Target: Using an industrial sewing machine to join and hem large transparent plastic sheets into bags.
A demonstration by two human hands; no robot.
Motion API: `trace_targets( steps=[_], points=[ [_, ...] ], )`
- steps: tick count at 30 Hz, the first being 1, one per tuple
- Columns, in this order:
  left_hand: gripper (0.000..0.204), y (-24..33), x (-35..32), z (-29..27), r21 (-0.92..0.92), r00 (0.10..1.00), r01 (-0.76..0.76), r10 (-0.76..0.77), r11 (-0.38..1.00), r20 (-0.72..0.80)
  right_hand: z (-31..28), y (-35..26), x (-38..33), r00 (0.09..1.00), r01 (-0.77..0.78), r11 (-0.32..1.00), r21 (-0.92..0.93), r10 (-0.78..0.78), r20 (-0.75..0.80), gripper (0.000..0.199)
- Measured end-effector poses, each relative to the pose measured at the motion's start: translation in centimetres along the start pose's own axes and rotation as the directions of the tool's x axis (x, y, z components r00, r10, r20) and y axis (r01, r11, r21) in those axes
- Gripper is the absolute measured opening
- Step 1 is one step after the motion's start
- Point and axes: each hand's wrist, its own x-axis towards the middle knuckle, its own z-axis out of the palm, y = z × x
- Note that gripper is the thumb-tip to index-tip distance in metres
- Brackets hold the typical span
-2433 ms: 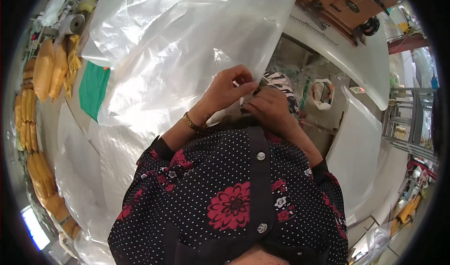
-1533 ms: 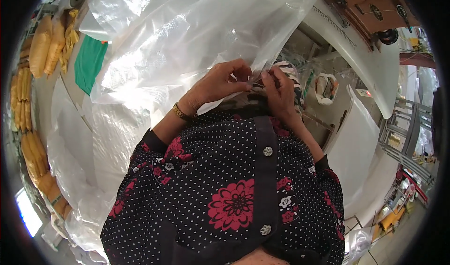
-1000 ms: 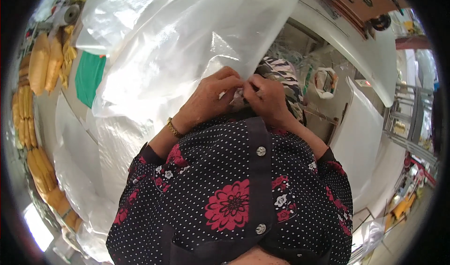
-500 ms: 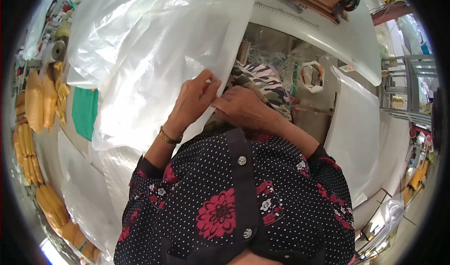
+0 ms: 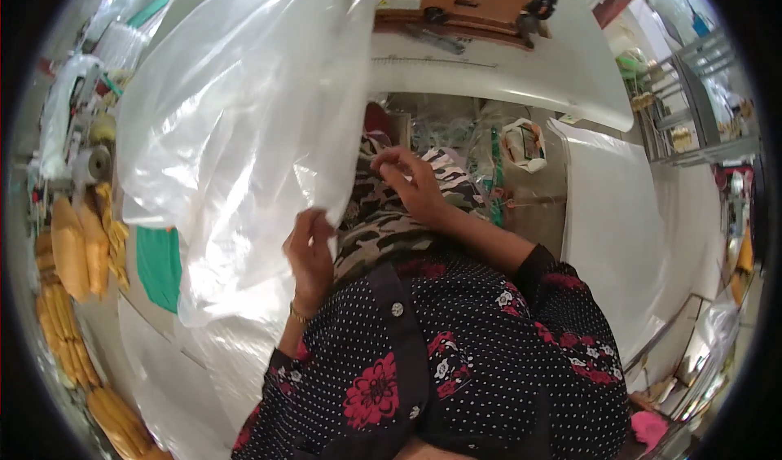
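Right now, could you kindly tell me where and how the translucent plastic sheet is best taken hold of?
Probably pinch the plastic sheet by its right edge, coming from the right, where the right grip is apart from it: that edge runs long and fairly straight beside the camouflage trousers, while the rest spreads wide and wrinkled leftward.

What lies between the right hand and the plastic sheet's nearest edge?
In the head view, camouflage trousers show between the right hand and the translucent plastic sheet.
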Motion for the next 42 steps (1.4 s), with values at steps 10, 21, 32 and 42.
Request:
trace_targets(
  steps=[10,21,32,42],
  points=[
    [0.023,19.0,5.9,-10.9,0.304,0.691,-0.703,0.517,0.643,0.505,12.9,-5.3,11.1,0.956,0.265,0.964,-0.022,-0.26,0.138,0.03],
    [0.03,5.1,5.1,-9.5,0.425,0.655,-0.723,0.346,0.545,0.672,17.7,-6.4,13.6,0.709,0.698,0.386,-0.603,-0.488,0.508,0.024],
    [0.025,2.8,3.2,-4.3,0.394,0.78,-0.59,0.371,0.705,0.504,16.7,0.2,10.6,0.731,0.527,0.84,-0.13,-0.371,0.572,0.026],
    [0.021,-0.1,1.4,-1.0,0.409,0.957,-0.266,0.187,0.873,0.224,-0.4,-6.5,9.9,0.612,0.591,0.57,-0.571,0.146,0.778,0.023]
  ],
)
